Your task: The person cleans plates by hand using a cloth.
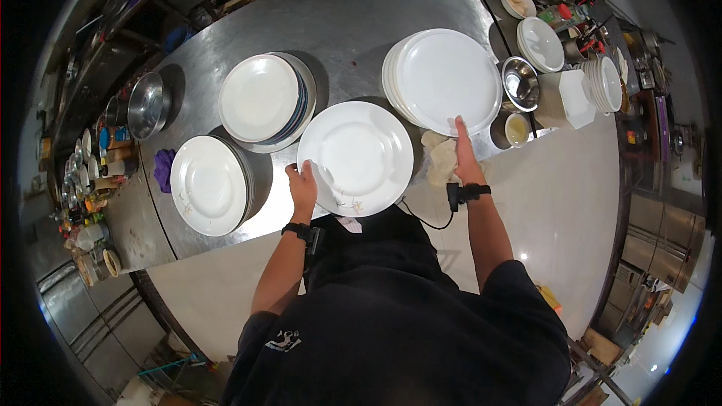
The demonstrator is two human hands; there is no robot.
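My left hand [303, 189] grips the left rim of a large white round plate [356, 152] with a small floral mark near its lower edge. The thumb lies on the rim and the other fingers are mostly hidden. My right hand [465, 154] is at the near edge of a stack of white plates, its thumb on the rim of the top plate [450, 79] and its fingers hidden below. Beside that hand lies a crumpled beige cloth [438, 158]. Left of the held plate stand a stack of cream plates [259, 98] and another white stack [208, 186].
A steel bowl [148, 105] and a purple cloth [163, 170] lie on the steel table [338, 22] at left. To the right are a small steel bowl [520, 83], a cup of yellowish liquid [517, 129], white bowls [540, 43] and stacked white dishes [579, 99].
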